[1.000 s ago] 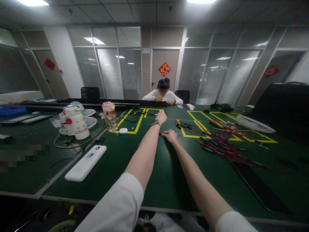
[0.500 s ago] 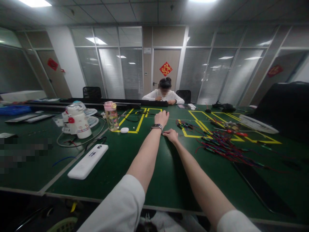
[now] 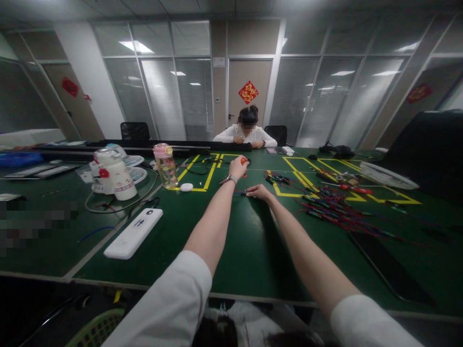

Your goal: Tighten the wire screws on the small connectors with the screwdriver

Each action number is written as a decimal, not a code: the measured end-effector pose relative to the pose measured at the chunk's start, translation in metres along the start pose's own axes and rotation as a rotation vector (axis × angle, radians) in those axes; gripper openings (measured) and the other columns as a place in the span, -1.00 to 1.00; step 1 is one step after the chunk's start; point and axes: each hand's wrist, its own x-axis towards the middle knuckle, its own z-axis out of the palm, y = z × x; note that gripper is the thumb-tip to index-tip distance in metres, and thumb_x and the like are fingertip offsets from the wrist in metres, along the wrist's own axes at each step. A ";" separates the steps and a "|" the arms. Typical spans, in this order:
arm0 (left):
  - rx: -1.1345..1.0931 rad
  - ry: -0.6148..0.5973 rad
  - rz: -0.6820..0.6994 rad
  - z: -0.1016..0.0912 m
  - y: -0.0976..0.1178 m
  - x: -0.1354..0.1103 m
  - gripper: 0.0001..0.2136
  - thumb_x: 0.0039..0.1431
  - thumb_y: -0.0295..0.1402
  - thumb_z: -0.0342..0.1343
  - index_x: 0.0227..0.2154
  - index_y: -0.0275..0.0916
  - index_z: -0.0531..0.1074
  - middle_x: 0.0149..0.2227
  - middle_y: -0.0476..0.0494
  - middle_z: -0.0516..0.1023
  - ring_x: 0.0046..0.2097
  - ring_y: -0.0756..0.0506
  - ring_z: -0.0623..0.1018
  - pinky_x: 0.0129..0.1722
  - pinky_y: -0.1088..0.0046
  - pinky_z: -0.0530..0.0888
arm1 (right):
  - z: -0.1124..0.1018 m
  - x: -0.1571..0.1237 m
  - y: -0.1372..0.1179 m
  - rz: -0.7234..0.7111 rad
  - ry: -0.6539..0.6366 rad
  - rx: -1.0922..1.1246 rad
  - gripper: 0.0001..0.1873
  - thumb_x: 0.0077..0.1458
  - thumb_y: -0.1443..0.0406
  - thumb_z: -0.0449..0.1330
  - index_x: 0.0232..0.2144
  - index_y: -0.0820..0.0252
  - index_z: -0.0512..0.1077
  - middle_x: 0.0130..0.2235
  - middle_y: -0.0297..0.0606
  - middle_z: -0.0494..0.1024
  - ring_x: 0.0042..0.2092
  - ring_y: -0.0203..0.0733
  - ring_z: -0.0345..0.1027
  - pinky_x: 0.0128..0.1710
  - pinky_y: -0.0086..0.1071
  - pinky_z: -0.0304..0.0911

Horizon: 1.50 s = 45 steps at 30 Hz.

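Observation:
My left hand, with a watch on its wrist, is closed around an orange item. Orange shows above and beside the fingers, but its kind cannot be made out. Just nearer to me and to the right, my right hand is pinched on a thin wire with a small dark end. The wire's far part is hard to see against the green table. On the right lies a pile of red and dark wires, and a smaller bundle of wires sits closer to my hands.
A white power bank, a white earbud case, a pink-lidded bottle and a white kettle-like jug stand or lie on the left. Yellow tape marks the table. A person sits opposite. A black slab lies front right.
My left hand has turned and shifted slightly left, and the orange item now shows in it. The wire end is now visible at my right fingertips. The head view has tilted down slightly.

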 end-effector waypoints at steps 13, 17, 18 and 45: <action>-0.241 0.034 -0.054 0.001 -0.002 0.007 -0.77 0.22 -0.41 -0.04 -0.23 -0.30 0.53 -0.37 -0.12 0.60 -0.41 0.02 0.56 -0.34 0.56 0.43 | -0.003 -0.003 0.004 0.021 0.002 0.116 -0.70 -0.32 0.33 0.41 -0.39 0.27 0.63 -0.56 -0.32 0.57 -0.53 -0.28 0.35 -0.43 -0.44 0.28; -0.257 0.064 -0.058 0.003 -0.003 0.007 -0.82 0.09 -0.35 0.15 -0.28 -0.29 0.56 -0.40 -0.11 0.60 -0.39 0.00 0.56 -0.33 0.55 0.43 | -0.003 -0.003 0.004 0.018 0.014 0.110 -0.69 -0.35 0.32 0.42 -0.40 0.25 0.63 -0.53 -0.31 0.59 -0.48 -0.25 0.39 -0.37 -0.43 0.30; -0.252 0.078 -0.055 0.004 -0.004 0.006 -0.83 0.06 -0.32 0.20 -0.31 -0.28 0.57 -0.39 -0.11 0.60 -0.36 -0.02 0.56 -0.31 0.54 0.43 | -0.003 -0.003 0.003 0.016 0.015 0.108 -0.69 -0.36 0.32 0.42 -0.40 0.24 0.63 -0.52 -0.31 0.60 -0.47 -0.25 0.39 -0.36 -0.43 0.30; -0.175 0.179 -0.078 -0.002 -0.012 -0.007 -0.67 0.32 -0.35 -0.19 -0.14 -0.27 0.49 -0.12 -0.17 0.57 -0.10 -0.05 0.53 -0.12 0.49 0.40 | 0.001 -0.002 0.001 0.061 0.026 0.000 -0.64 -0.29 0.24 0.41 -0.32 0.20 0.63 -0.51 -0.34 0.60 -0.41 -0.22 0.42 -0.32 -0.43 0.29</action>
